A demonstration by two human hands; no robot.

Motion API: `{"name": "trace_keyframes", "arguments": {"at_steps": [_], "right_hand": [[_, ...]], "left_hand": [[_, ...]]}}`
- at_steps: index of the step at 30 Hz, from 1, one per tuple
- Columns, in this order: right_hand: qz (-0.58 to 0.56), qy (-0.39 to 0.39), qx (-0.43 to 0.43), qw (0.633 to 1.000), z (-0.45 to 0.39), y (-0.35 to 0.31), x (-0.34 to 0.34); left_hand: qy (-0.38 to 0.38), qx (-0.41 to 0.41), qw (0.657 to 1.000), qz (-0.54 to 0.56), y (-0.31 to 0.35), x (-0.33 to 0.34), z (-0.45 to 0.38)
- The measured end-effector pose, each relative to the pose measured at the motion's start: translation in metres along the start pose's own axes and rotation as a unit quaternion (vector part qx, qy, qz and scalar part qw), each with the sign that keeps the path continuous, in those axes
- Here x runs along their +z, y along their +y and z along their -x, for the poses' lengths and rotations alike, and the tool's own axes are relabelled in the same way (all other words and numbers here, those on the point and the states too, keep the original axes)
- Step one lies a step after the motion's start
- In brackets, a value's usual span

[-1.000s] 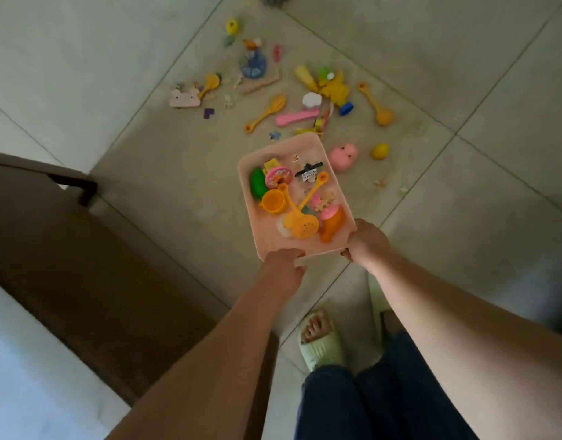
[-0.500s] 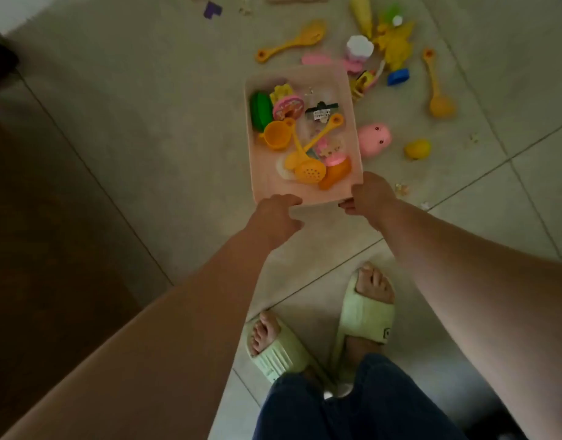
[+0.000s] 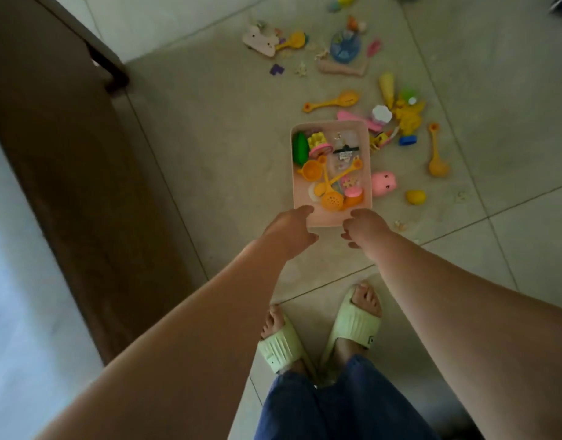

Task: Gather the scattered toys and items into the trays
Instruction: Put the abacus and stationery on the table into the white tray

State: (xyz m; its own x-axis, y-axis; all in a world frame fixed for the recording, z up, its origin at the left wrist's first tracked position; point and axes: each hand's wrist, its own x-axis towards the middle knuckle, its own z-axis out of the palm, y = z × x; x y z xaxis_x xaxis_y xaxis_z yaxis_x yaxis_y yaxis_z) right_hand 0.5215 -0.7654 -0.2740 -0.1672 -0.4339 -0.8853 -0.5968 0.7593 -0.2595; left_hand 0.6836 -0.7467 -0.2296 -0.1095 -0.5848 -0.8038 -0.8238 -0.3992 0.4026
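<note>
A pink tray lies low over the tiled floor, holding several toys: a green piece, an orange cup, an orange strainer spoon. My left hand grips the tray's near left corner. My right hand has its thumb on the near rim, its fingers curled below. Loose toys lie on the floor beyond and to the right: a pink pig, a yellow ball, orange spoons, a yellow figure.
A dark wooden door or panel runs along the left. My feet in pale green slippers stand just behind the tray. More small toys, a blue dish and a pink bunny piece, lie farther back.
The tray has come down toward the floor next to the scattered toys. My hands have drawn closer together on its near edge, and the view has tilted down.
</note>
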Motion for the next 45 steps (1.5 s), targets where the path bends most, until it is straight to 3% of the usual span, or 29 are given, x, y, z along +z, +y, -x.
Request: {"name": "trace_keyframes", "arguments": {"at_steps": [6, 9, 13, 19, 24, 28, 35, 39, 45], "right_hand": [[0.118, -0.029, -0.133, 0.984, 0.092, -0.072, -0.005], [0.253, -0.021, -0.213, 0.944, 0.142, -0.110, -0.005], [0.420, 0.026, -0.265, 0.867, 0.215, -0.161, 0.009], [0.472, 0.051, -0.361, 0.803, 0.299, -0.199, 0.056], [0.485, 0.065, -0.447, 0.749, 0.366, -0.206, 0.145], [0.487, 0.065, -0.453, 0.744, 0.399, -0.205, 0.210], [0.503, 0.047, -0.485, 0.714, 0.475, -0.178, 0.389], [0.512, 0.024, -0.507, 0.692, 0.530, -0.167, 0.504], [0.503, 0.010, -0.539, 0.676, 0.584, -0.172, 0.605]], "left_hand": [[0.066, -0.036, 0.992, -0.103, 0.007, -0.082, 0.082], [0.106, -0.056, 0.974, -0.194, 0.000, -0.110, 0.124], [0.159, -0.090, 0.956, -0.231, -0.026, -0.141, 0.191], [0.236, -0.157, 0.939, -0.196, -0.079, -0.162, 0.273], [0.265, -0.212, 0.928, -0.154, -0.175, -0.163, 0.358], [0.274, -0.239, 0.925, -0.113, -0.243, -0.156, 0.407], [0.278, -0.273, 0.921, -0.019, -0.408, -0.100, 0.515], [0.289, -0.308, 0.906, 0.031, -0.504, -0.076, 0.597], [0.301, -0.364, 0.879, 0.065, -0.608, -0.067, 0.668]]}}
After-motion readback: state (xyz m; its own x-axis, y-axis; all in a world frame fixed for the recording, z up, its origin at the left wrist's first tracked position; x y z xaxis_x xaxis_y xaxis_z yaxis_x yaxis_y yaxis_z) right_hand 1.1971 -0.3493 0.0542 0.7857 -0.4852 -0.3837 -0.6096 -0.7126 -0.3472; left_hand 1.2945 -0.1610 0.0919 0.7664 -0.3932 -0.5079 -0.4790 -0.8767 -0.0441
